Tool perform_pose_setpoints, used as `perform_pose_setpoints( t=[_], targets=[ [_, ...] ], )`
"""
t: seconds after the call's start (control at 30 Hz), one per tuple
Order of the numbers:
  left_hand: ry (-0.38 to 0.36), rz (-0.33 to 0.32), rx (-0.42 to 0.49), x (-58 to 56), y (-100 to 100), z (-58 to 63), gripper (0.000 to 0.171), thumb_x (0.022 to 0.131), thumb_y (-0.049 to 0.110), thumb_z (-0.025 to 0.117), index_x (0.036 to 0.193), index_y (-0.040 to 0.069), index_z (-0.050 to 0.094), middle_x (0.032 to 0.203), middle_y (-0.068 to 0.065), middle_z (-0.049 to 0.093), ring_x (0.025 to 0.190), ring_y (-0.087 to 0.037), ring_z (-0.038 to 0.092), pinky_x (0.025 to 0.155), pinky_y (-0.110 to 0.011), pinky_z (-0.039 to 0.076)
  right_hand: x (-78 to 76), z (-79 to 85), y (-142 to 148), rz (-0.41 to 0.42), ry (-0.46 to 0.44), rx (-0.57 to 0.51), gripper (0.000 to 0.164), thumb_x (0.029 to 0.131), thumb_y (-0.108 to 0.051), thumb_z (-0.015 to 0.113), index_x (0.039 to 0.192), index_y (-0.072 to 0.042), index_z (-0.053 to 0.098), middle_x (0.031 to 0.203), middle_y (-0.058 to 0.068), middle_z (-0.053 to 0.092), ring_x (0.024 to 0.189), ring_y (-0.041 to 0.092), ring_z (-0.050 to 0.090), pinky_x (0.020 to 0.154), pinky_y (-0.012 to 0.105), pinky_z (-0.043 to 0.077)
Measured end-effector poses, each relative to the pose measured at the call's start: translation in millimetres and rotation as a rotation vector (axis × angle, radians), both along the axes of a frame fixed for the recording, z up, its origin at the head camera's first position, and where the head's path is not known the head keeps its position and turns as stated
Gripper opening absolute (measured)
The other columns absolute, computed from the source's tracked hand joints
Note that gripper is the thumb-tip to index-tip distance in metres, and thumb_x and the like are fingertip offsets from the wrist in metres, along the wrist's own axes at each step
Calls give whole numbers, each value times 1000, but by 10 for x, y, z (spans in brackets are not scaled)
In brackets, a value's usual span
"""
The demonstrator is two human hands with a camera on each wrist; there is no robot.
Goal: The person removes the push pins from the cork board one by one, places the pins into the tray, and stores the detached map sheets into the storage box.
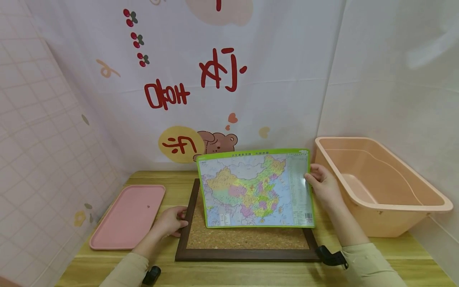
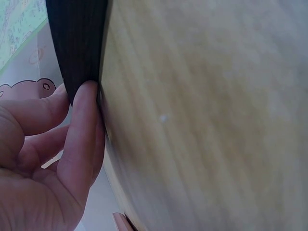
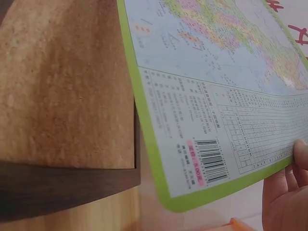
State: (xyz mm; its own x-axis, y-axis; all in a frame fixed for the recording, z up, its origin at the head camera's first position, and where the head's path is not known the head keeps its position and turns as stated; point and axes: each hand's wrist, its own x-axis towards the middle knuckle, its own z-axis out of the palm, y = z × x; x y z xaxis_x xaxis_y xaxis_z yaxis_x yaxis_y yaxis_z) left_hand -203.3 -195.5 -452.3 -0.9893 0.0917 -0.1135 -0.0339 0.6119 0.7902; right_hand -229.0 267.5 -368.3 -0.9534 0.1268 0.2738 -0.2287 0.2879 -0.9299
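A green-bordered map sheet (image 1: 247, 191) is held up over a cork board (image 1: 247, 239) with a dark brown wooden frame (image 1: 247, 255). My right hand (image 1: 324, 185) pinches the sheet's right edge between thumb and fingers. In the right wrist view the map's corner with a barcode (image 3: 209, 161) hangs above the cork (image 3: 72, 86). My left hand (image 1: 171, 221) grips the left side of the board's frame; in the left wrist view, thumb and fingers (image 2: 82, 130) are on the dark frame strip (image 2: 77, 43). The sheet hides the upper part of the cork.
On the left of the wooden table (image 1: 222, 275) lies a pink tray (image 1: 129, 215). A peach plastic tub (image 1: 387, 217) stands at the right. Behind the table hangs a printed white cloth (image 1: 287, 79).
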Motion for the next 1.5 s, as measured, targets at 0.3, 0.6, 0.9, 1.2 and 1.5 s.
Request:
perform_pose_setpoints(
  t=[0.3, 0.6, 0.9, 1.2, 1.5],
  targets=[
    [1, -2, 7, -5, -3, 0, 52, 86, -10, 68, 135, -10, 52, 100, -12, 56, 80, -20, 62, 52, -36, 58, 35, 127, 20, 20, 28, -77, 15, 99, -2, 58, 113, -4, 58, 87, -18, 68, 77, 4, 61, 61, 22, 54],
    [-20, 7, 45, -16, -3, -17, 53, 86, -12, 67, 137, -10, 51, 101, -13, 54, 80, -20, 61, 53, -37, 58, 65, 205, -3, 28, 71, -125, 12, 98, -3, 60, 108, -10, 61, 86, -14, 69, 76, 6, 61, 60, 19, 51],
    [-11, 8, 45, -12, -5, -21, 53, 86, -12, 67, 136, -10, 51, 100, -13, 54, 79, -20, 60, 52, -37, 58, 115, 316, 21, 55, 78, -112, 12, 99, -5, 58, 110, -10, 60, 90, -16, 69, 77, 6, 65, 62, 21, 55],
    [-5, 1, 36, -2, 0, -3, 52, 87, -11, 67, 137, -9, 52, 101, -12, 54, 79, -20, 60, 53, -36, 58, 171, 438, 97, 58, 94, -199, 21, 99, 1, 57, 107, -18, 62, 88, -14, 71, 74, 5, 65, 60, 19, 54],
    [-17, 4, 29, 8, -1, -2, 53, 87, -11, 67, 138, -8, 51, 102, -13, 54, 79, -20, 60, 53, -36, 58, 202, 589, 234, 111, 172, -432, 19, 96, 2, 61, 107, -14, 66, 89, -5, 74, 72, 6, 66, 53, 16, 49]
  ],
)
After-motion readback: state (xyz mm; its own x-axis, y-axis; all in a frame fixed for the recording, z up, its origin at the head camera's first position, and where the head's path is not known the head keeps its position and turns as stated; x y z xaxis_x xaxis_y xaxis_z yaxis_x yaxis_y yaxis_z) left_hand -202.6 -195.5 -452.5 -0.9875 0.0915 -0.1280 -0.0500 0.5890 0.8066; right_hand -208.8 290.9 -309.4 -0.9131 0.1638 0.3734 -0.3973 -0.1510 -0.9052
